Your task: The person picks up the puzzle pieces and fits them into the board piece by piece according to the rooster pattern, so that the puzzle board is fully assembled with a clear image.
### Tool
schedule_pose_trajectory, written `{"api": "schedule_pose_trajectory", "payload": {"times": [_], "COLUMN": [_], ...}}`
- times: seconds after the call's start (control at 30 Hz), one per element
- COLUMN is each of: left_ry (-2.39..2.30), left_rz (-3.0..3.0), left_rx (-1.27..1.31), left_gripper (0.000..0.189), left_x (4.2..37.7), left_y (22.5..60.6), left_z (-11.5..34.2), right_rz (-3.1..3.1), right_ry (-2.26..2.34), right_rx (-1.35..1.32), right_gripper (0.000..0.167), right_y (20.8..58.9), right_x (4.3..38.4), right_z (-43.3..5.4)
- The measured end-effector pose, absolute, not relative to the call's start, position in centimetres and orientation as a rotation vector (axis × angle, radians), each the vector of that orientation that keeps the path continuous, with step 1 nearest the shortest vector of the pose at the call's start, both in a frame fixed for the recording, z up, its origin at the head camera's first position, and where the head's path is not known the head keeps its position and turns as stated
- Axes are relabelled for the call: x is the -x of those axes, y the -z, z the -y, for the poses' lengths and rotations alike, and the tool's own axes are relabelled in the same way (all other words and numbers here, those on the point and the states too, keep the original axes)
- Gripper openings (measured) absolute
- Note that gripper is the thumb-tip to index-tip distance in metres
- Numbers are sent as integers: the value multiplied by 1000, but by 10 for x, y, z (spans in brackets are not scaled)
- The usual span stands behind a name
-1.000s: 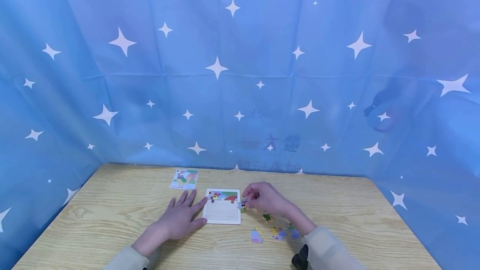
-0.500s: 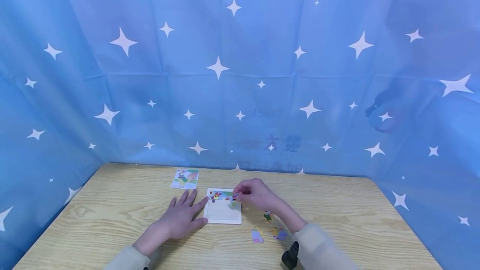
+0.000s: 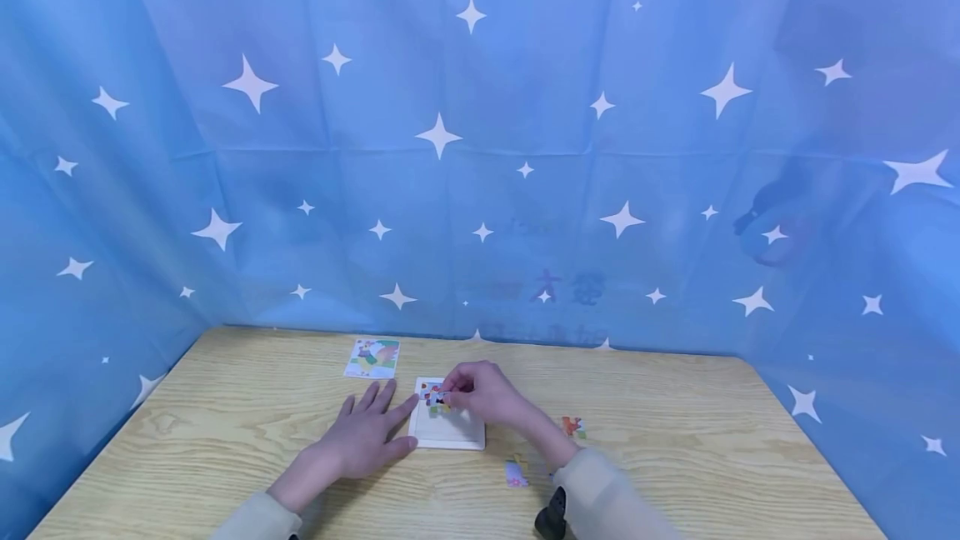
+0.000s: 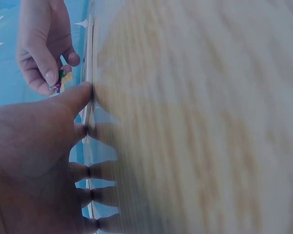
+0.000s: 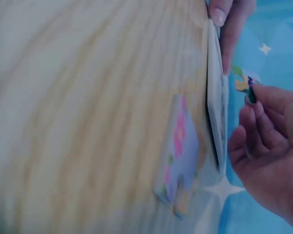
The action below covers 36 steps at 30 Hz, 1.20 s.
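A colourful jigsaw piece [image 5: 244, 85] is pinched between the thumb and fingers of my right hand [image 3: 483, 392], above the upper part of a white puzzle frame [image 3: 450, 433]. In the left wrist view the piece [image 4: 62, 80] shows green, yellow and purple. Pieces in the frame's top row [image 3: 427, 390] are partly hidden by the right hand. My left hand [image 3: 358, 438] lies with fingers spread on the table, its thumb and forefinger touching the frame's left edge.
A small picture card [image 3: 372, 357] lies behind the left hand. Loose pieces lie to the right: a purple one with a pink flower [image 3: 516, 471] and an orange-red one [image 3: 574, 427]. The right forearm hides part of that area. A blue star-patterned curtain [image 3: 480, 190] hangs behind the table.
My right hand has moved left with the pinched piece, from beside the frame's right edge to over its upper left part. The left hand has stayed in place.
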<state>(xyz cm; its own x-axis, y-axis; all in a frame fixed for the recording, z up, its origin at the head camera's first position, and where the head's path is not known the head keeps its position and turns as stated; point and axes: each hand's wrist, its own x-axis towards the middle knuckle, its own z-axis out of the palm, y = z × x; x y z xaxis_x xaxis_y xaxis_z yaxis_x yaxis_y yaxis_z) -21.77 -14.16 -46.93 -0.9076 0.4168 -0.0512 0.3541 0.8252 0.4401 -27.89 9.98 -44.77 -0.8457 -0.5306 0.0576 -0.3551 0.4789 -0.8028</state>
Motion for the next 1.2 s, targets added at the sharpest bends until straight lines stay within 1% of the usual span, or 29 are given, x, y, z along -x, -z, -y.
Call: {"api": "schedule_pose_trajectory", "payload": {"times": [0.23, 0.57, 0.87, 1.2], "left_ry": [-665, -632, -628, -618], "left_rz": [-2847, -2854, -2858, -2856], "left_rx": [-630, -628, -615, -595], "left_gripper": [70, 67, 65, 66], "left_x": [214, 212, 209, 208], "left_y": [463, 457, 453, 453], "left_z": [141, 140, 138, 138], "right_rz": [-2537, -2564, -2650, -2731], "right_ry": [1305, 1289, 1197, 1108], "right_rx": [725, 765, 838, 876], "right_gripper": [5, 6, 14, 10], "right_y": [453, 456, 459, 461], "right_x": [277, 278, 277, 277], "right_z": [-89, -83, -79, -77]}}
